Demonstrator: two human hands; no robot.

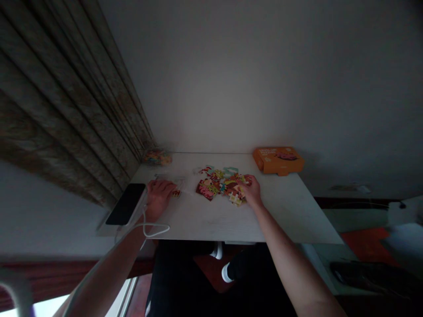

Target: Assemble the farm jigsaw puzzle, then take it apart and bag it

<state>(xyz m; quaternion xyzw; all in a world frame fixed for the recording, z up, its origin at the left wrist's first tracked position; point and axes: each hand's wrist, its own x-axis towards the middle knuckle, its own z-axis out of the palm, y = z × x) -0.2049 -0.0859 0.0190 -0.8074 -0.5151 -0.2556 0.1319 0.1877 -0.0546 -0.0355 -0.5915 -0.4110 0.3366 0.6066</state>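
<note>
While the L hand [161, 195] rests against clear plastic [180, 181], the R hand [251, 189], well apart, touches the R edge of the jigsaw pcs [214, 187] lying betw. them (either grip: can't tell), prob. a sorting step, w/ next move calling for a light pinch on one pc.

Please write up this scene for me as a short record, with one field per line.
Surface: white rectangular table
Left hand: at a clear plastic bag, with a few pieces by the fingers; grip unclear
Right hand: fingers at the right edge of the pile; grip unclear
Centre: loose pile of multicoloured jigsaw pieces
Back right: orange cardboard box
Back left: transparent bag of colourful contents
Left edge: black-screened phone
Lighting: dim
</note>
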